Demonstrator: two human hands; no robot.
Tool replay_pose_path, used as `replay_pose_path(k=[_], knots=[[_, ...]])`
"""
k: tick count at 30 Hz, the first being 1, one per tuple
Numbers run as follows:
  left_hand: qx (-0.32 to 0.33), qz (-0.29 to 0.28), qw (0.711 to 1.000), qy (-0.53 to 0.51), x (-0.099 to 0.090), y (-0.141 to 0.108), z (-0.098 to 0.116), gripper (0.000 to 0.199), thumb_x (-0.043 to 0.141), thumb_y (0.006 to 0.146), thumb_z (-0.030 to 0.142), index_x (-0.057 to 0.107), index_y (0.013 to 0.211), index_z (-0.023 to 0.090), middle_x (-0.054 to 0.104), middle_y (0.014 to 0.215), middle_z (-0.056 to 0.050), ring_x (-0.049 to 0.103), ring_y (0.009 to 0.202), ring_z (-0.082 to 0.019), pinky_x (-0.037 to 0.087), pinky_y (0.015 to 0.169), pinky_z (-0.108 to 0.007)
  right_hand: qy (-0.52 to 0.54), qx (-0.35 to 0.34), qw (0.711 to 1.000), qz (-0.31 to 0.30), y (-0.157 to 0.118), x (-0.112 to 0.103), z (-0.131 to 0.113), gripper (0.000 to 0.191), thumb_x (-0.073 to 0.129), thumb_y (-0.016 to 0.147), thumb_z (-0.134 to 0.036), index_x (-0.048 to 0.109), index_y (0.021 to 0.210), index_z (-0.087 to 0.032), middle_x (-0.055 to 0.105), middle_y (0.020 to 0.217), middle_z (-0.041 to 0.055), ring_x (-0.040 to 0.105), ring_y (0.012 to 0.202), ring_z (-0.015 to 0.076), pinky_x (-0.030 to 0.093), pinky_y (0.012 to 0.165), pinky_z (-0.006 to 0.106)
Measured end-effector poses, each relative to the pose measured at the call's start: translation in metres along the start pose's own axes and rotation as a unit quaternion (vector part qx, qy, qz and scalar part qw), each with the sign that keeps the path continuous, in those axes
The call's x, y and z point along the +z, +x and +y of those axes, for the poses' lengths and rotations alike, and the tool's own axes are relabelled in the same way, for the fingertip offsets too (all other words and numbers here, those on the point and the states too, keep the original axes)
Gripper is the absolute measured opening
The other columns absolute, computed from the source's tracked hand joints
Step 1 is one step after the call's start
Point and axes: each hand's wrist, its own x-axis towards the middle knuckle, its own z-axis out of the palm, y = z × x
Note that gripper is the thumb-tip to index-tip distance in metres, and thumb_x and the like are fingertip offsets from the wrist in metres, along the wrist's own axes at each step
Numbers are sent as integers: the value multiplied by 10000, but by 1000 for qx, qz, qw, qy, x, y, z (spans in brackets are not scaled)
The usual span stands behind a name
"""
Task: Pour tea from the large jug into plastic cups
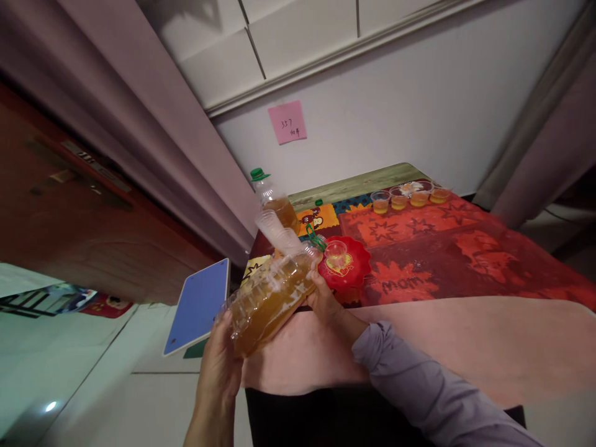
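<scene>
Both of my hands hold a large clear plastic bottle (274,298) of amber liquid, tilted so its mouth points right. My left hand (218,354) grips the base end, while my right hand (325,298) is wrapped near the neck. Just beyond the mouth, a clear plastic cup (336,253) rests on a red scalloped plate (356,273); I cannot make out whether liquid is flowing. A green handle (315,239) shows at the bottle's neck. Behind the bottle lies a stack of clear cups (274,231).
A second bottle with a green cap (279,208) stands at the table's back left, near a loose green cap (319,202). Several cups of amber liquid (399,200) line the far right. A blue-topped stool (198,307) stands left of the patterned table (419,248).
</scene>
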Motion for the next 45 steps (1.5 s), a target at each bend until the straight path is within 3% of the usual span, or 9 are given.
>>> replay_pose_path(k=[4,10,18,29,36,45], knots=[[-2,-2,1000,6,0,1,1,476,922,710,405,799,1112,180,844,1028,-61,804,988,-282,658,858,-338,-1,1,1000,3,-1,1,-2,639,703,838,-673,647,1336,-276,774,1285,62,739,1132,318,669,783,455],[-4,-10,1000,4,-4,4,0,530,941,704,410,789,1143,154,839,1087,-88,792,1051,-288,642,896,-322,16,-9,1000,6,-1,3,-3,577,687,851,-669,689,1257,-260,782,1284,65,726,1194,332,657,874,475],[2,6,1000,3,-14,10,-6,540,922,745,415,767,1204,178,830,1125,-93,784,1091,-303,641,934,-372,16,-8,1000,19,-1,4,-3,597,692,835,-703,695,1238,-262,791,1264,64,723,1205,335,668,849,470],[8,-3,1000,9,-8,8,-5,574,931,722,443,770,1205,177,825,1158,-104,774,1116,-330,638,956,-417,26,8,1000,15,-1,6,-7,659,711,798,-737,701,1260,-267,787,1286,63,718,1207,341,666,861,499],[0,-14,1000,20,-9,7,-2,645,946,701,453,753,1249,174,825,1148,-110,772,1116,-337,638,937,-409,45,1,999,23,0,5,-6,636,733,797,-721,717,1236,-261,790,1289,55,697,1262,324,641,958,485],[-1,7,999,45,-4,6,0,733,973,624,518,751,1243,196,801,1239,-92,735,1196,-336,634,920,-374,50,3,999,21,-1,5,-6,619,720,810,-728,717,1212,-257,788,1289,65,686,1278,326,648,932,475]])
